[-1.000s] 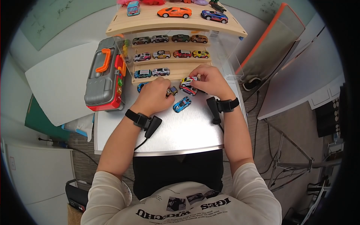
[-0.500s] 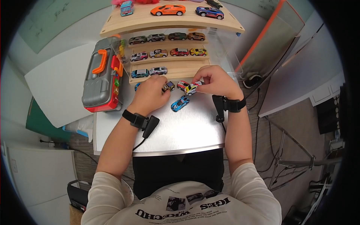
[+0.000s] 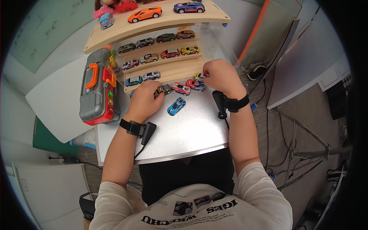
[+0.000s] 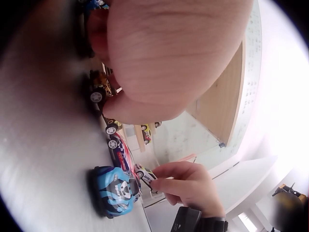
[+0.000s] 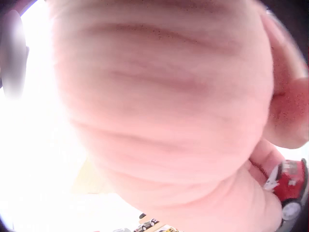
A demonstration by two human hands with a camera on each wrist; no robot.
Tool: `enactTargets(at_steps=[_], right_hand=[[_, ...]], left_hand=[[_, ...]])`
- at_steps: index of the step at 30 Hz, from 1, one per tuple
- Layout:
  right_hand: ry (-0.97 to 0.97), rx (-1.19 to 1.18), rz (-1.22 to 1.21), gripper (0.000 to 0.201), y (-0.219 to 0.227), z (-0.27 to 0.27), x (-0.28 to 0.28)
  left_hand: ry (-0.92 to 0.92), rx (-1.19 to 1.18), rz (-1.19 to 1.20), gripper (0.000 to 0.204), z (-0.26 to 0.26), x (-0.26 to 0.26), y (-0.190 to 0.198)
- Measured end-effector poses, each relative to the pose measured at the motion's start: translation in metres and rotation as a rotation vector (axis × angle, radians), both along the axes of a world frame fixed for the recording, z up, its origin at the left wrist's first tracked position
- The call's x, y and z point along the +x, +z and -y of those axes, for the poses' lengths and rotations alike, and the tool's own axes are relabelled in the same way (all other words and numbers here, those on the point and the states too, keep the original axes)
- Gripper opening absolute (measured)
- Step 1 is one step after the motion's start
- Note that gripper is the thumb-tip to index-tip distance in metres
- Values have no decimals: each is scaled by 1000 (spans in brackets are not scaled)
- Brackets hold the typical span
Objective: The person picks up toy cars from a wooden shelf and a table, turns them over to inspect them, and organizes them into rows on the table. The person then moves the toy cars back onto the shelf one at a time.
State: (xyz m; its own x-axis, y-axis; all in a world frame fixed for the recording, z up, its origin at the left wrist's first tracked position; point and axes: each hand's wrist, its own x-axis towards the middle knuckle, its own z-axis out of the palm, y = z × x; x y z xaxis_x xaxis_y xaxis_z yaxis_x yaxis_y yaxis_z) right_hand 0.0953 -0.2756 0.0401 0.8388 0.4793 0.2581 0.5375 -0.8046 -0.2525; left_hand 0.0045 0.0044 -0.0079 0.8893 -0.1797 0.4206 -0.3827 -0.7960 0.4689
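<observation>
The left hand (image 3: 142, 102) grips a black and gold toy car (image 3: 165, 89) on the metal table; in the left wrist view its thumb lies against this car (image 4: 99, 89). A blue car's end (image 3: 132, 94) shows at that hand's far side. The right hand (image 3: 224, 78) pinches a yellow and white car (image 3: 199, 77) at the shelf's right front, partly hidden by fingers. Between the hands are a white and red car (image 3: 181, 88) and a red and dark car (image 3: 196, 84). Nearer the person sits a light blue car (image 3: 176, 106).
A tiered wooden shelf (image 3: 172, 79) holds rows of toy cars, two on its lowest tier at left. Larger cars and dolls stand on the top board (image 3: 165, 20). A grey and red toolbox (image 3: 91, 97) stands left; bare metal tabletop (image 3: 180, 134) lies in front.
The right hand has moved right with the yellow and white car, away from the two red-marked cars. The head view has turned. The left hand stays at the black and gold car.
</observation>
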Motion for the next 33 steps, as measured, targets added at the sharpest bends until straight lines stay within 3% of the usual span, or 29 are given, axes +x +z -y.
enactTargets(at_steps=[6, 9, 18, 28, 33], right_hand=[[-105, -34, 11, 11, 4, -5, -5], [-123, -111, 30, 10, 0, -4, -6], [-76, -106, -143, 16, 5, -5, -8], [-146, -125, -77, 17, -3, -6, -5], [-91, -87, -169, 17, 3, -8, -6]], left_hand=[[17, -26, -18, 28, -1, -3, 5], [-58, -28, -2, 28, -2, -4, 7], [-155, -38, -67, 28, -3, -5, 9], [-206, -41, -57, 31, -3, -4, 9], [-225, -66, -117, 29, 0, -4, 11]])
